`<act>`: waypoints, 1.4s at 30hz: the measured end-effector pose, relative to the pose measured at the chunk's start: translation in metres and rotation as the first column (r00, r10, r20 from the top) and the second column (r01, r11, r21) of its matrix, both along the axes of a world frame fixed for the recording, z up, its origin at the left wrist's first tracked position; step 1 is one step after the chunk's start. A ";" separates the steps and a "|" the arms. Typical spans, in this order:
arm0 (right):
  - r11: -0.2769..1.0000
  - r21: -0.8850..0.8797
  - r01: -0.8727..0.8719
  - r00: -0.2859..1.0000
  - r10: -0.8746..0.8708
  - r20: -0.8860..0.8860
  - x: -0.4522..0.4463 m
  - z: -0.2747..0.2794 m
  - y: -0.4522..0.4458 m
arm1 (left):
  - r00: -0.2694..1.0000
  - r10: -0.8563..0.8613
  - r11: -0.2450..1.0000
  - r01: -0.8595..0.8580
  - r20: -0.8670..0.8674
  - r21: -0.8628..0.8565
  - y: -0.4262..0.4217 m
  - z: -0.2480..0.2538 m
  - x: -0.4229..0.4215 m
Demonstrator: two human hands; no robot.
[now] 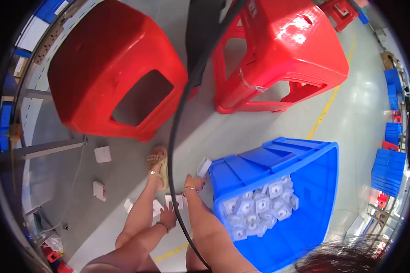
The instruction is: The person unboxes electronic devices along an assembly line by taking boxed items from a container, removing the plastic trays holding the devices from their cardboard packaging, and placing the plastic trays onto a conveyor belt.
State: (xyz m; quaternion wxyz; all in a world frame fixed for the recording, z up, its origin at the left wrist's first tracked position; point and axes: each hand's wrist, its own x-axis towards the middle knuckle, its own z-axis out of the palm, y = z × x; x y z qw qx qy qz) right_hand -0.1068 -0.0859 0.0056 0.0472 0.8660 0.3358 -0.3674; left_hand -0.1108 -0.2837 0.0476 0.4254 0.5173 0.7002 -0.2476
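Standing out just ahead of the right hand (194, 183), a white box (204, 167) sits tilted, close against the outer wall of the blue bin (315, 195). Right fingers look bent and reach at least its near edge; cannot tell whether they grip it or merely touch. Left hand (168, 216), lower and to the left, has fingers spread, palm down, nothing visibly held; white pieces (157, 208) lie on the floor at its fingertips, partly hidden, and another white block (174, 201) lies just ahead, crossed by the black cable (173, 136). To the right of the right hand, the bin's opening shows a heap of pale, part-clear packs (261, 204) along the nearer side. Bin's exact tilt unclear through the curved lens. Beyond the left hand, further left, two more white pieces (102, 154) lie apart on the floor, with a sandalled foot (163, 169) between them and the right hand. Farther ahead of both hands, two red stools (287, 54), then a yellow floor line off to the right. Risks, as judged: a loose right-hand hold could let the box knock the bin wall and drop; a shift of the foot could kick or crush floor pieces; the cable, if it hangs near the hands rather than the lens, could snag a wrist.
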 end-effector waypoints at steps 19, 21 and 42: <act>0.919 0.321 0.230 0.970 -0.190 -0.151 -0.019 0.054 0.013 | 0.770 0.578 0.782 -0.617 0.272 0.086 0.048 0.029 -0.043; 0.876 0.407 0.260 0.939 -0.131 -0.318 -0.024 0.104 0.012 | 0.728 0.621 0.762 -0.648 0.290 -0.007 0.066 0.105 -0.068; -0.673 0.738 0.036 0.039 0.739 0.672 -0.197 0.799 0.177 | 0.811 0.258 0.101 -0.564 0.525 0.820 0.111 0.751 -0.258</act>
